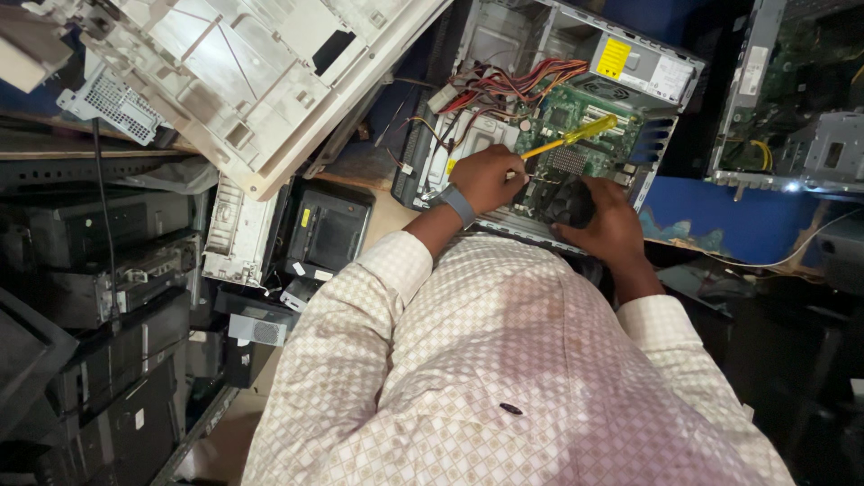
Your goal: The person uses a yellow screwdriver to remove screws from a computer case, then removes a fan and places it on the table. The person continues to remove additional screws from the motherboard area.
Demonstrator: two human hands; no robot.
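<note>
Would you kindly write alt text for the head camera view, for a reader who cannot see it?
A person's left hand holds a yellow-handled screwdriver over the green motherboard of an opened computer case, while the right hand grips a black cooling fan. Red, yellow and black cables trail inside, and stacked old equipment fills the left side.

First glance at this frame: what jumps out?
The open computer case at top centre, its green board and red wires bare. Over it, the left hand holds a yellow screwdriver and the right hand rests on a black fan. A pale plastic panel fills the top left.
</note>
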